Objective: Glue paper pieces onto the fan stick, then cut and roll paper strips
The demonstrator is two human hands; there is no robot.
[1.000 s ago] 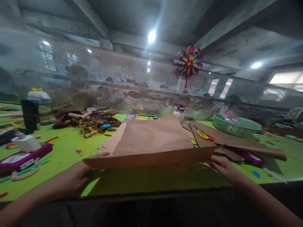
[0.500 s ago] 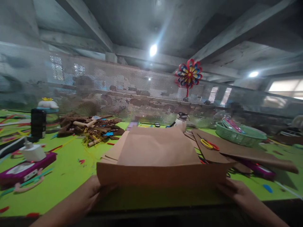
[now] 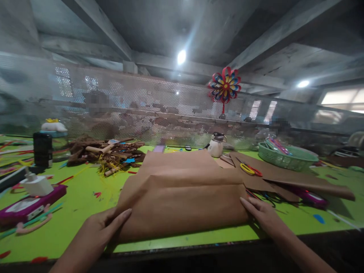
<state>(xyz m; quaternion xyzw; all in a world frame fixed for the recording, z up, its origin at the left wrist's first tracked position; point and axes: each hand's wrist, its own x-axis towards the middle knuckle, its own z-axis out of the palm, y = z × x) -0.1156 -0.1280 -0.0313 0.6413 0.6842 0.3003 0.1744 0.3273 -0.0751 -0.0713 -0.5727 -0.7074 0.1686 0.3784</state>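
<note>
A large sheet of brown kraft paper (image 3: 184, 208) lies in front of me, bent across its width, over more brown paper (image 3: 176, 161). My left hand (image 3: 102, 229) pinches its left edge, thumb on top and fingers beneath. At the right edge my right hand (image 3: 261, 212) grips it the same way, the fingers partly hidden behind the paper. Just beyond the right hand, yellow-and-red-handled scissors (image 3: 250, 170) rest on flat brown pieces.
On the left are a purple power strip (image 3: 34, 204) with a white charger (image 3: 36, 185), a black phone (image 3: 42, 149) and a pile of brown scraps (image 3: 108, 151). A white bottle (image 3: 216, 145) and a green basket (image 3: 287, 157) stand farther back before a perforated metal screen (image 3: 170, 110).
The paper's near part has turned from a raised, upright fold to lying flatter toward me. Both hands have shifted slightly up and inward, still gripping its edges; the view has shifted a little.
</note>
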